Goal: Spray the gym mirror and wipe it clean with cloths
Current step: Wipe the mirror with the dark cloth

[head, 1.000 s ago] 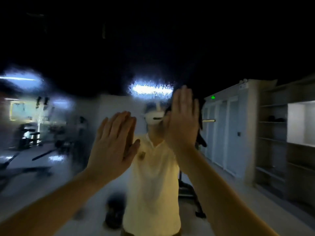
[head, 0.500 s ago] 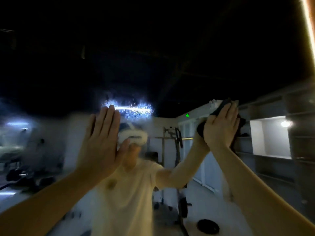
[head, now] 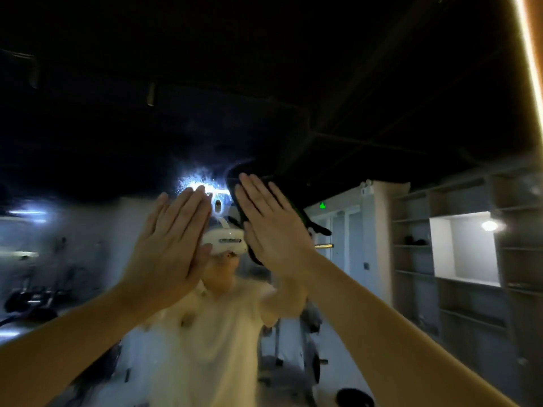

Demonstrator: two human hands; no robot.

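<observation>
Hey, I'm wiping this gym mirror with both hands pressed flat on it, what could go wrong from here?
1. Your right hand presses the dark cloth with straight fingers, not gripping it, so it might slip off the glass.
2. No cloth shows under your left hand; a bare palm could leave prints on the mirror.
3. The spray droplets by the reflected light, and the haze at left, could dry into streaks.
</observation>
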